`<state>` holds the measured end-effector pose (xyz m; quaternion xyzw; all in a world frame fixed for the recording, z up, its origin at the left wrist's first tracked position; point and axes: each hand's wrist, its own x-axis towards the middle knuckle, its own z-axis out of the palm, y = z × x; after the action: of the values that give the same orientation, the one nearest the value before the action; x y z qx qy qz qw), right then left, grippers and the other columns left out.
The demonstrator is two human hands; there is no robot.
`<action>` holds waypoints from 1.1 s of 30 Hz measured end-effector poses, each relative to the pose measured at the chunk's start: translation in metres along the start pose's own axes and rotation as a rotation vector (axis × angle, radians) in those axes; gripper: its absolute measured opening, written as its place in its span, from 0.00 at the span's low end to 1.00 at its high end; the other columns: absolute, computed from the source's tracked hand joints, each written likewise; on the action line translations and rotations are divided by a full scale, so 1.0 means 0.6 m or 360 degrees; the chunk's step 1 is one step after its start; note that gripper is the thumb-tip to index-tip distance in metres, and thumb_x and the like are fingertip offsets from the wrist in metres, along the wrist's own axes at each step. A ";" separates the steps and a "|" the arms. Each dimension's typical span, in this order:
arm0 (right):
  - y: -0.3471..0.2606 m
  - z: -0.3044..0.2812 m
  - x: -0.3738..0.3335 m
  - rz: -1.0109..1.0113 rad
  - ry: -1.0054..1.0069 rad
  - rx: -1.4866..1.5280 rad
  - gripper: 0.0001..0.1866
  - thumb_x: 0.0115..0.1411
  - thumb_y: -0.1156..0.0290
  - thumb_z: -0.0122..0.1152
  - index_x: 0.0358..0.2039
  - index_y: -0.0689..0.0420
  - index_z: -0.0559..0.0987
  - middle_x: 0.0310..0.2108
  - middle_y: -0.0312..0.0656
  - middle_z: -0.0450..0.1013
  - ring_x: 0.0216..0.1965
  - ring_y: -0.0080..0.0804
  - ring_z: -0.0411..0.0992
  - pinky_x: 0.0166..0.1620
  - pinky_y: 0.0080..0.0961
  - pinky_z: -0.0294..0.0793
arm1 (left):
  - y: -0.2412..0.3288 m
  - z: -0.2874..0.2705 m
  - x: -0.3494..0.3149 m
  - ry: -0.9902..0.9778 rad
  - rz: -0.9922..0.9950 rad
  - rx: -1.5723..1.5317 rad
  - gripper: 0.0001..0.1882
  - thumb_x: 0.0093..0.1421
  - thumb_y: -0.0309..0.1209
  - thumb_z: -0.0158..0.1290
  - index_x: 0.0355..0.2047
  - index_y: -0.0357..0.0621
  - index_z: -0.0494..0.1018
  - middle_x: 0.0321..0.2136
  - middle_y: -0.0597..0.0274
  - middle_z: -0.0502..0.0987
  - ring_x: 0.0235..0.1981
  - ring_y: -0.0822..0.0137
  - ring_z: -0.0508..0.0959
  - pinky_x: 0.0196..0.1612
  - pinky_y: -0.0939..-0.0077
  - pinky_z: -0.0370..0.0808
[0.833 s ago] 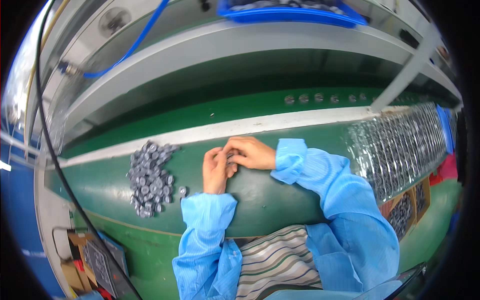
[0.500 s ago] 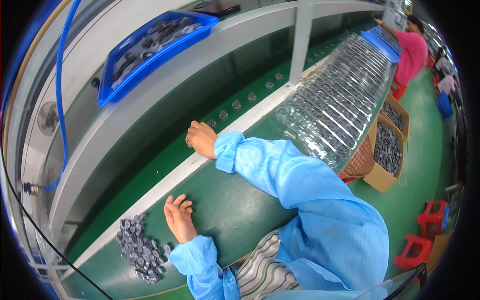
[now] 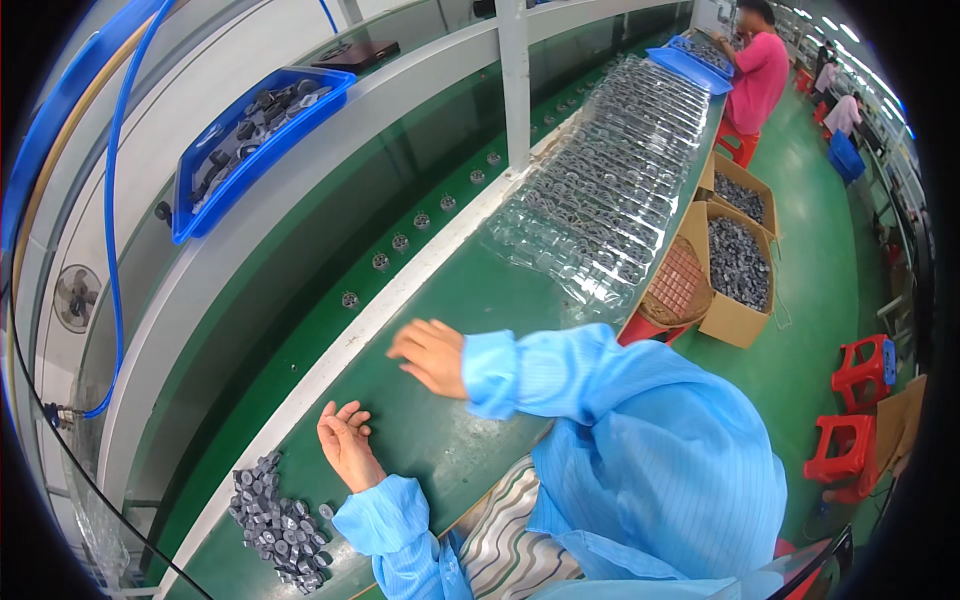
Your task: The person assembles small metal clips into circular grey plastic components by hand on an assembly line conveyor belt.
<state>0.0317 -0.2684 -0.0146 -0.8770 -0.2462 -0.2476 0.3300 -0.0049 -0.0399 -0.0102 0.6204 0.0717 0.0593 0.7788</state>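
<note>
My left hand (image 3: 348, 447) is held palm up above the green worktop, its fingers loosely curled and apart, with nothing visible in them. Beside it lies a pile of small grey round plastic parts (image 3: 280, 530), one of them a little apart. My right hand (image 3: 432, 357), slightly blurred, hovers over the worktop with fingers stretched out and nothing visible in it. Beyond the white rail, a row of small round parts (image 3: 380, 262) sits spaced out on the dark green belt (image 3: 290, 370). The nearest part (image 3: 349, 299) is apart from my right hand.
Clear plastic trays (image 3: 600, 180) filled with parts cover the worktop's far end. A blue bin (image 3: 185, 200) of dark parts rests on the upper ledge. Cardboard boxes (image 3: 725, 325) of parts and red stools (image 3: 835, 455) stand at the right. A co-worker in pink (image 3: 760, 80) sits far off.
My right hand has drawn back from the belt to above the worktop. The small part at its fingertips now sits on the belt, ending the row. The whole view has shifted.
</note>
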 end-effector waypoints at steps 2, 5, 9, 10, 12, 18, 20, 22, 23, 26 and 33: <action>-0.010 -0.069 -0.041 0.0020 -0.0050 -0.0009 0.14 0.56 0.72 0.65 0.44 0.54 0.79 0.43 0.42 0.72 0.47 0.43 0.71 0.48 0.39 0.70 | 0.001 0.006 0.000 -0.0044 0.0010 0.0004 0.20 0.76 0.42 0.43 0.56 0.39 0.65 0.42 0.55 0.79 0.36 0.72 0.77 0.36 0.80 0.70; 0.033 -0.181 -0.080 0.0144 -0.0027 -0.0293 0.13 0.55 0.72 0.65 0.42 0.56 0.79 0.41 0.45 0.74 0.45 0.46 0.73 0.46 0.43 0.73 | 0.003 0.003 -0.003 -0.0098 0.0013 0.0037 0.21 0.75 0.42 0.44 0.58 0.39 0.65 0.43 0.56 0.79 0.37 0.72 0.77 0.37 0.81 0.70; 0.122 -0.331 -0.125 0.0519 0.0176 -0.0508 0.11 0.56 0.77 0.63 0.40 0.57 0.81 0.39 0.49 0.75 0.44 0.51 0.74 0.49 0.42 0.75 | 0.006 0.006 -0.006 -0.0127 0.0029 0.0098 0.21 0.75 0.43 0.44 0.58 0.40 0.66 0.44 0.58 0.79 0.37 0.73 0.77 0.37 0.81 0.70; 0.140 -0.353 -0.137 0.0617 0.0164 -0.0526 0.11 0.56 0.78 0.63 0.41 0.57 0.81 0.39 0.48 0.75 0.43 0.50 0.75 0.48 0.41 0.76 | 0.006 0.006 -0.006 -0.0121 0.0025 0.0096 0.21 0.75 0.43 0.44 0.58 0.40 0.66 0.44 0.58 0.79 0.37 0.73 0.77 0.37 0.81 0.70; 0.186 -0.383 -0.169 0.0836 0.0126 -0.0411 0.13 0.55 0.79 0.64 0.42 0.57 0.81 0.38 0.46 0.76 0.38 0.45 0.77 0.43 0.38 0.78 | 0.004 0.008 -0.006 -0.0143 0.0036 0.0132 0.20 0.75 0.43 0.44 0.58 0.41 0.66 0.43 0.58 0.79 0.37 0.73 0.77 0.37 0.81 0.70; 0.215 -0.370 -0.178 0.0969 0.0071 -0.0324 0.15 0.52 0.81 0.68 0.43 0.58 0.82 0.37 0.46 0.77 0.35 0.41 0.78 0.40 0.35 0.78 | -0.007 -0.001 -0.002 -0.0138 -0.0023 0.0153 0.20 0.75 0.43 0.45 0.57 0.41 0.66 0.42 0.58 0.80 0.37 0.73 0.78 0.37 0.81 0.70; 0.214 -0.362 -0.173 0.0964 0.0074 -0.0451 0.16 0.52 0.78 0.69 0.43 0.59 0.82 0.37 0.46 0.77 0.37 0.44 0.78 0.41 0.37 0.78 | -0.009 0.002 -0.002 -0.0140 -0.0025 0.0151 0.20 0.75 0.42 0.45 0.57 0.41 0.66 0.42 0.57 0.80 0.37 0.73 0.78 0.37 0.81 0.70; 0.226 -0.354 -0.180 0.1023 0.0071 -0.0512 0.16 0.52 0.77 0.70 0.43 0.58 0.82 0.37 0.46 0.77 0.37 0.46 0.78 0.42 0.38 0.78 | -0.006 0.003 -0.004 -0.0143 -0.0026 0.0143 0.19 0.75 0.41 0.45 0.57 0.40 0.65 0.42 0.56 0.80 0.37 0.72 0.78 0.37 0.80 0.69; 0.224 -0.352 -0.176 0.1081 0.0064 -0.0581 0.16 0.52 0.76 0.70 0.43 0.58 0.82 0.37 0.46 0.77 0.38 0.47 0.78 0.43 0.38 0.78 | -0.005 0.004 -0.005 -0.0145 -0.0026 0.0145 0.19 0.75 0.41 0.45 0.57 0.40 0.65 0.42 0.57 0.80 0.37 0.72 0.78 0.37 0.80 0.69; 0.208 -0.349 -0.169 0.1116 -0.0002 -0.0766 0.16 0.52 0.73 0.70 0.43 0.57 0.83 0.37 0.48 0.79 0.41 0.49 0.78 0.45 0.41 0.78 | -0.005 0.002 -0.004 -0.0153 -0.0013 0.0151 0.19 0.75 0.41 0.45 0.57 0.40 0.65 0.42 0.57 0.80 0.37 0.72 0.78 0.37 0.81 0.69; 0.208 -0.349 -0.150 0.1034 -0.0191 -0.0902 0.12 0.55 0.72 0.67 0.40 0.57 0.84 0.37 0.51 0.79 0.42 0.52 0.78 0.47 0.42 0.77 | -0.010 -0.001 -0.002 -0.0206 0.0019 0.0208 0.21 0.74 0.42 0.46 0.57 0.40 0.66 0.42 0.58 0.80 0.37 0.72 0.78 0.36 0.81 0.70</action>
<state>-0.0190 -0.5219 0.0124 -0.9778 0.1014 -0.1372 0.1219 -0.0059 -0.0409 -0.0158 0.6729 0.0212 0.0189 0.7392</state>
